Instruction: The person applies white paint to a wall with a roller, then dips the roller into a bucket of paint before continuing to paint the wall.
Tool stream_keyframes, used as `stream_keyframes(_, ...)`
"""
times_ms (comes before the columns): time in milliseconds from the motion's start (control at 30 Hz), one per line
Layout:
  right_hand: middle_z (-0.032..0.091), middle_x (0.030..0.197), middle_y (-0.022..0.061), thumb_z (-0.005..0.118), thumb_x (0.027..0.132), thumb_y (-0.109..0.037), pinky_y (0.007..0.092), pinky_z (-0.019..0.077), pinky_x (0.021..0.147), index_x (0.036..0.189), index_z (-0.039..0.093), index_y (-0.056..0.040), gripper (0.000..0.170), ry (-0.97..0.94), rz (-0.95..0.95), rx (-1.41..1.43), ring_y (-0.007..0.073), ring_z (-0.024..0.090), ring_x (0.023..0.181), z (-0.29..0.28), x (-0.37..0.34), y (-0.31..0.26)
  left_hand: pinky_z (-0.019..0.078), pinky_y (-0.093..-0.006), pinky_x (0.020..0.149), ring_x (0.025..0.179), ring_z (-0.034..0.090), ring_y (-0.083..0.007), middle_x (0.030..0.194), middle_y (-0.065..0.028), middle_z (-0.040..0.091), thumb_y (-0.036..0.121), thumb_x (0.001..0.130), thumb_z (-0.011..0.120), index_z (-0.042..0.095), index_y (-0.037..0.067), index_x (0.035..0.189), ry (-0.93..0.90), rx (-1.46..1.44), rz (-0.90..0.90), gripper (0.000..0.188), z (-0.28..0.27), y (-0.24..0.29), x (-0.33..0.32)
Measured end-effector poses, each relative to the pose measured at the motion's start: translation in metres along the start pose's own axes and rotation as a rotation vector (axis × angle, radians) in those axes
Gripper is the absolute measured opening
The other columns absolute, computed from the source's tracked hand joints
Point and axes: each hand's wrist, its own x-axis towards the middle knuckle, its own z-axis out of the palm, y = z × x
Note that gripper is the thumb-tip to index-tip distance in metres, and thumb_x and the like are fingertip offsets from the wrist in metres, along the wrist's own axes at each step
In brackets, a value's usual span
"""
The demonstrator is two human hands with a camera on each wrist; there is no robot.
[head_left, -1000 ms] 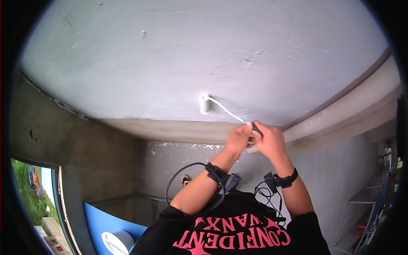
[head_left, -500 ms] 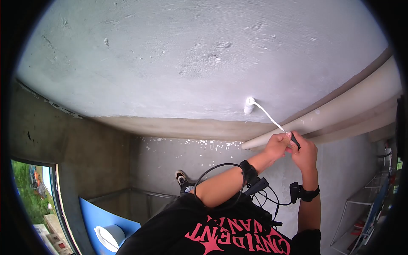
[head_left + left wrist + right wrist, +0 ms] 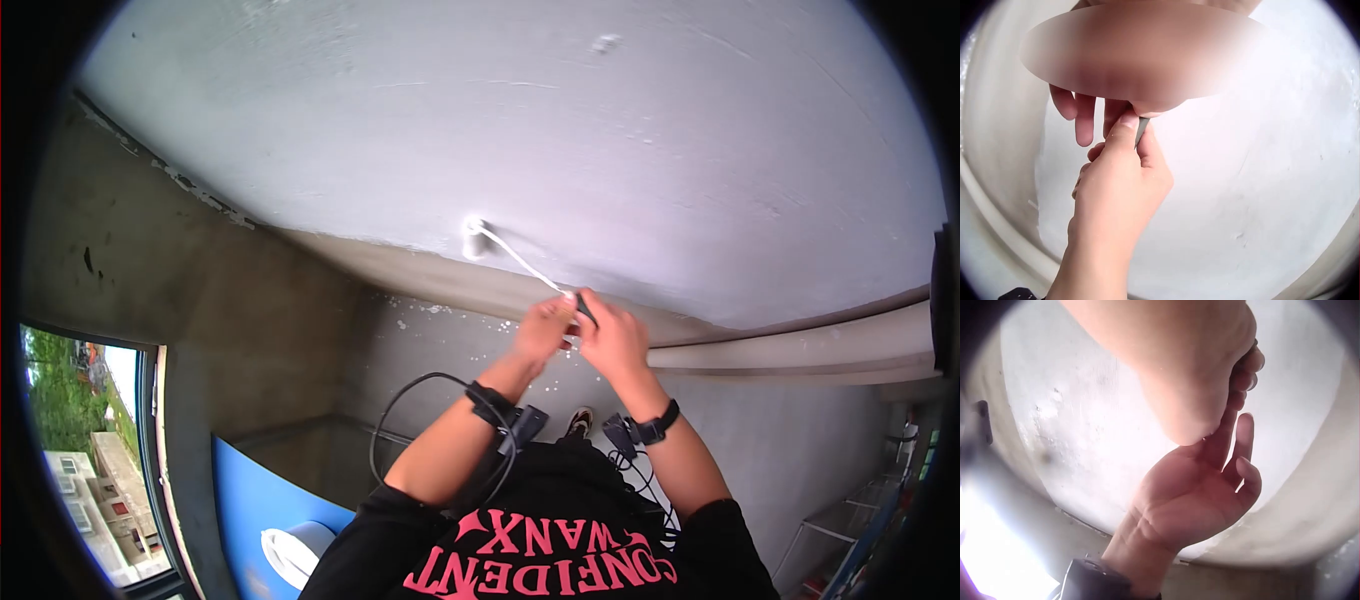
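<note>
A paint roller has its white roller cover (image 3: 473, 243) against the pale wall (image 3: 620, 150), near the bottom edge of the painted part. Its white rod (image 3: 522, 262) slants down to a black handle (image 3: 587, 309). My right hand (image 3: 614, 342) grips this handle; the dark handle end (image 3: 1142, 130) shows by its thumb in the left wrist view. Close beside it, my left hand (image 3: 543, 332) pinches the handle's top with thumb and forefinger. The other left fingers (image 3: 1246, 437) are loosely extended. In the right wrist view the right hand (image 3: 1197, 362) hides the handle.
A window (image 3: 100, 450) opens at the left. Below it stands a blue board (image 3: 245, 510) with a white bucket (image 3: 295, 550). A pale pipe (image 3: 790, 355) runs along the wall's foot at right, and a metal rack (image 3: 850, 525) stands lower right.
Both hands and the roller first shifted right along the wall, then back left to their present place. The head view has turned too. The hold on the handle looks unchanged.
</note>
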Motion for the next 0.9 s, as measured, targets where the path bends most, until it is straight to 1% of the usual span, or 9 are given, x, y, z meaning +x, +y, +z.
stream_keyframes(133, 0.067, 0.075, 0.0146, 0.059, 0.088, -0.023, 0.0507, 0.0494, 0.057, 0.117, 0.058, -0.0199, 0.029, -0.012, -0.068, 0.062, 0.0374, 0.065, 0.071, 0.035, 0.044, -0.074, 0.0515, -0.0312, 0.071, 0.086, 0.063, -0.0159, 0.094, -0.0039, 0.065, 0.041, 0.104, 0.041, 0.061, 0.009, 0.103, 0.113, 0.014, 0.007, 0.039, -0.083, 0.032, -0.008)
stream_keyframes(200, 0.067, 0.074, 0.0146, 0.058, 0.089, -0.024, 0.0508, 0.0496, 0.057, 0.113, 0.059, -0.0173, 0.026, -0.033, -0.142, 0.053, 0.0384, 0.065, 0.07, 0.065, 0.077, -0.115, 0.0507, -0.029, 0.068, 0.084, 0.064, -0.0153, 0.093, -0.0023, 0.065, 0.042, 0.103, 0.042, 0.062, 0.01, 0.101, 0.225, -0.036, 0.057, 0.038, -0.136, 0.049, -0.009)
stream_keyframes(233, 0.067, 0.074, 0.0148, 0.058, 0.088, -0.024, 0.051, 0.0495, 0.057, 0.112, 0.059, -0.0162, 0.025, -0.024, -0.158, 0.055, 0.0389, 0.065, 0.07, 0.074, 0.087, -0.129, 0.0518, -0.0308, 0.071, 0.085, 0.064, -0.0161, 0.094, -0.0034, 0.065, 0.041, 0.104, 0.04, 0.061, 0.009, 0.101, 0.233, -0.041, 0.065, 0.039, -0.152, 0.057, -0.012)
stream_keyframes(333, 0.067, 0.073, 0.0154, 0.058, 0.088, -0.025, 0.0513, 0.0494, 0.057, 0.11, 0.059, -0.0147, 0.024, -0.044, -0.155, 0.055, 0.0396, 0.065, 0.069, 0.086, 0.095, -0.153, 0.0535, -0.0336, 0.073, 0.085, 0.064, -0.0171, 0.094, -0.0049, 0.064, 0.04, 0.105, 0.038, 0.061, 0.007, 0.1, 0.265, -0.035, 0.062, 0.04, -0.17, 0.073, -0.024)
stream_keyframes(433, 0.066, 0.072, 0.0161, 0.059, 0.088, -0.025, 0.0513, 0.0493, 0.057, 0.109, 0.059, -0.0142, 0.024, -0.064, -0.122, 0.062, 0.0398, 0.065, 0.069, 0.086, 0.088, -0.147, 0.0544, -0.0347, 0.073, 0.082, 0.064, -0.0174, 0.092, -0.0054, 0.064, 0.039, 0.105, 0.038, 0.061, 0.005, 0.099, 0.284, -0.019, 0.043, 0.041, -0.165, 0.067, -0.023)
stream_keyframes(500, 0.066, 0.071, 0.0166, 0.059, 0.088, -0.026, 0.0513, 0.0494, 0.057, 0.109, 0.059, -0.0142, 0.024, -0.052, -0.104, 0.066, 0.0397, 0.065, 0.069, 0.082, 0.077, -0.129, 0.0534, -0.032, 0.067, 0.078, 0.064, -0.0167, 0.089, -0.0042, 0.065, 0.038, 0.105, 0.039, 0.062, 0.006, 0.099, 0.277, -0.034, 0.04, 0.04, -0.147, 0.052, -0.017)
stream_keyframes(600, 0.066, 0.073, 0.0162, 0.06, 0.088, -0.026, 0.0509, 0.0499, 0.058, 0.108, 0.059, -0.0139, 0.024, -0.051, -0.071, 0.073, 0.0391, 0.065, 0.069, 0.06, 0.05, -0.078, 0.0536, -0.0323, 0.071, 0.081, 0.063, -0.0156, 0.093, -0.0053, 0.065, 0.041, 0.105, 0.037, 0.06, 0.006, 0.104, 0.188, 0.011, 0.022, 0.042, -0.099, 0.026, -0.004)
stream_keyframes(767, 0.067, 0.078, 0.0148, 0.063, 0.086, -0.022, 0.05, 0.0504, 0.059, 0.115, 0.06, -0.0157, 0.031, 0.026, 0.006, -0.013, 0.0379, 0.065, 0.072, 0.003, -0.015, 0.04, 0.0504, -0.0279, 0.067, 0.079, 0.062, -0.013, 0.091, -0.0011, 0.066, 0.038, 0.104, 0.042, 0.062, 0.007, 0.106, 0.03, 0.031, -0.005, 0.037, 0.025, -0.022, 0.016)
stream_keyframes(900, 0.066, 0.075, 0.0151, 0.063, 0.086, -0.026, 0.0511, 0.0497, 0.057, 0.114, 0.059, -0.0174, 0.029, 0.096, 0.091, -0.089, 0.038, 0.065, 0.068, -0.046, -0.074, 0.13, 0.0489, -0.0264, 0.065, 0.079, 0.062, -0.0116, 0.09, -0.0015, 0.067, 0.036, 0.103, 0.046, 0.065, 0.008, 0.105, -0.156, 0.064, -0.024, 0.034, 0.135, -0.058, 0.027)
